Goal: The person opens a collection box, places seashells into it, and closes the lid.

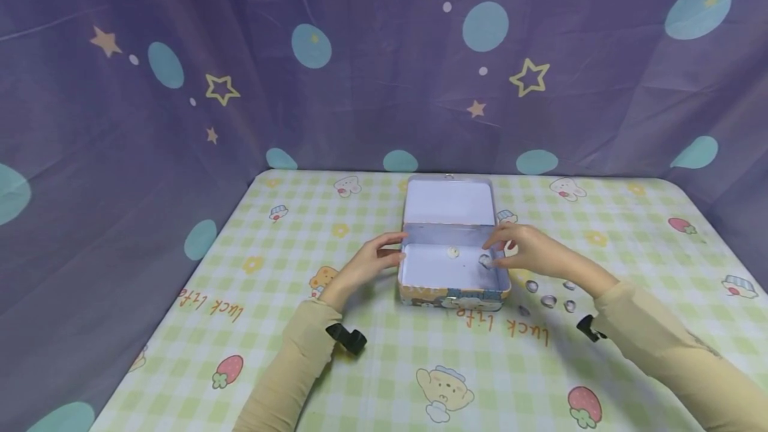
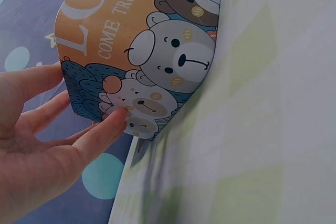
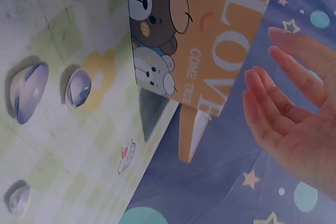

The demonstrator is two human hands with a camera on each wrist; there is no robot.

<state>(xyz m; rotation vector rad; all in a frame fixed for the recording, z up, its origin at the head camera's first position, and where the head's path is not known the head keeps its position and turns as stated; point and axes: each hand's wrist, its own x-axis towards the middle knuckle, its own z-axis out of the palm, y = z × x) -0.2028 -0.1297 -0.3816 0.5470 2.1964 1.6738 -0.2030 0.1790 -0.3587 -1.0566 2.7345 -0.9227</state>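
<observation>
A tin box (image 1: 450, 272) printed with bears stands with its hinged lid (image 1: 449, 201) laid back. Inside lie a pale shell (image 1: 453, 252) and a greyish shell (image 1: 485, 261) near the right wall. My left hand (image 1: 366, 264) rests its extended fingertips against the box's left side; the left wrist view shows this hand (image 2: 52, 145) beside the printed wall. Over the right wall reaches my right hand (image 1: 531, 253), its fingertips close to the greyish shell. Seen from the right wrist, that hand (image 3: 299, 108) has loosely bent fingers with nothing visible between them.
Several shells (image 1: 549, 301) lie on the table to the right of the box, near the right forearm. A checked, printed tablecloth (image 1: 372, 379) covers the table. Purple curtains (image 1: 384, 72) hang behind it and at its sides.
</observation>
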